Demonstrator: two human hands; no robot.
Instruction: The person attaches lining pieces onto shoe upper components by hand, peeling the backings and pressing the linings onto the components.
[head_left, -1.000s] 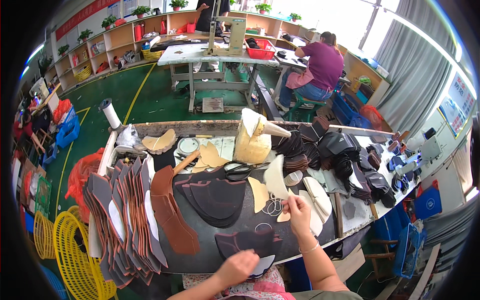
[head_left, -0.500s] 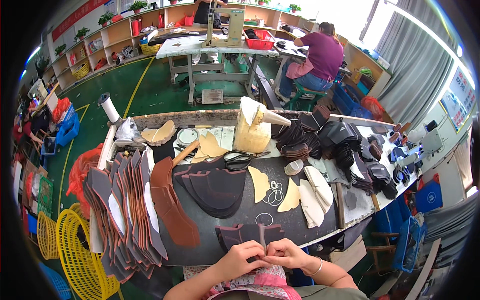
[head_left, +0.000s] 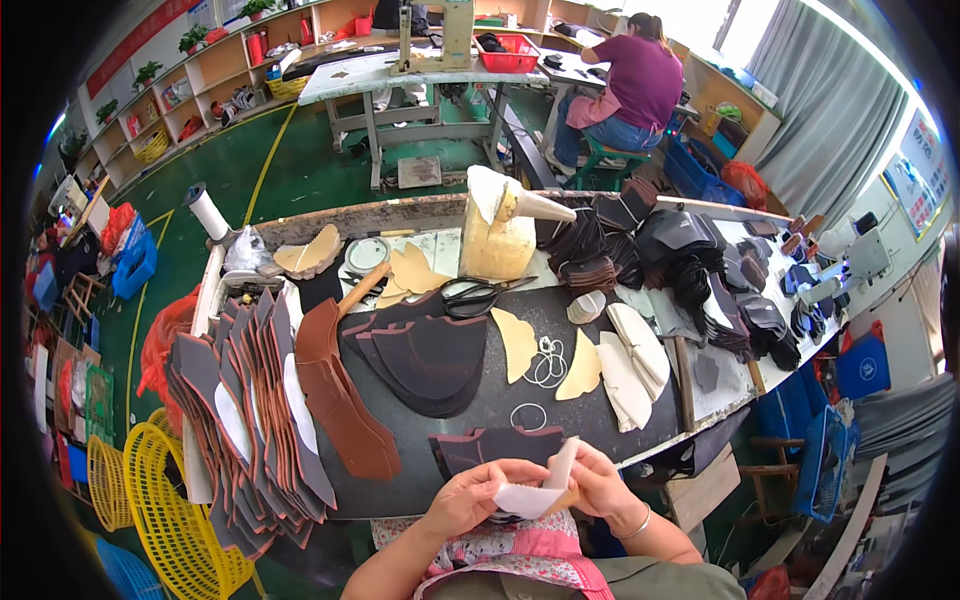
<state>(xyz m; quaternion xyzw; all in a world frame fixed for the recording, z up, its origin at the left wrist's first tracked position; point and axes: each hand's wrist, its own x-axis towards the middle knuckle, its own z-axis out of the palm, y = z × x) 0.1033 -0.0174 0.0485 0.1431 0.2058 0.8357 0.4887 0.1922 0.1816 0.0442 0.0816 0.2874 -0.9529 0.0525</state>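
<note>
My left hand (head_left: 472, 498) and my right hand (head_left: 597, 487) are at the table's near edge, pinching a bent white piece of sheet material (head_left: 530, 500) between them. Its right end stands up by my right fingers. Just beyond my hands lies a dark cut piece (head_left: 490, 447) with reddish edges. Farther up are a thin white ring (head_left: 528, 416), a coil of white cord (head_left: 547, 366) and two cream cut pieces (head_left: 515, 345). To the left, brown pieces (head_left: 340, 400) lie beside a pile of dark rounded pieces (head_left: 425, 365). Black-handled scissors (head_left: 470, 298) rest above that pile.
Stacked dark panels (head_left: 250, 430) cover the table's left side; dark piles (head_left: 680, 250) fill the right. A crusted, spouted container (head_left: 497, 245) stands at the back. Yellow baskets (head_left: 175, 500) sit on the floor at left. Another person (head_left: 635, 95) sits at a far table.
My hands have moved apart, the right one moving right and up. The white piece now shows between them; before, a narrow greyish strip stood up at my fingertips. The view has shifted slightly.
</note>
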